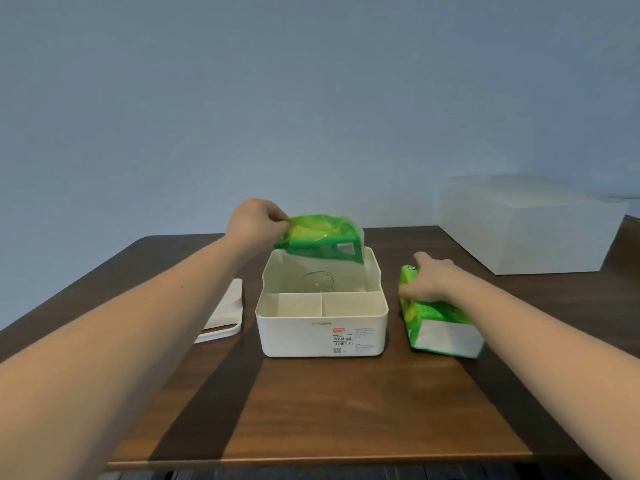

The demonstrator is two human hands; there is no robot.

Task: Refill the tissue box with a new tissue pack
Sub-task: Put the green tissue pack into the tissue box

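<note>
A white tissue box stands open in the middle of the table, its lid off. Its large rear compartment holds only a metal spring. Just above that compartment hangs a limp, empty green plastic wrapper, pinched at its left end by my left hand. To the right of the box a full green tissue pack lies on the table. My right hand lies on its far end, fingers closed over it.
The box's white lid lies on the table left of the box. A large white box stands at the back right. The brown table's front edge is near me.
</note>
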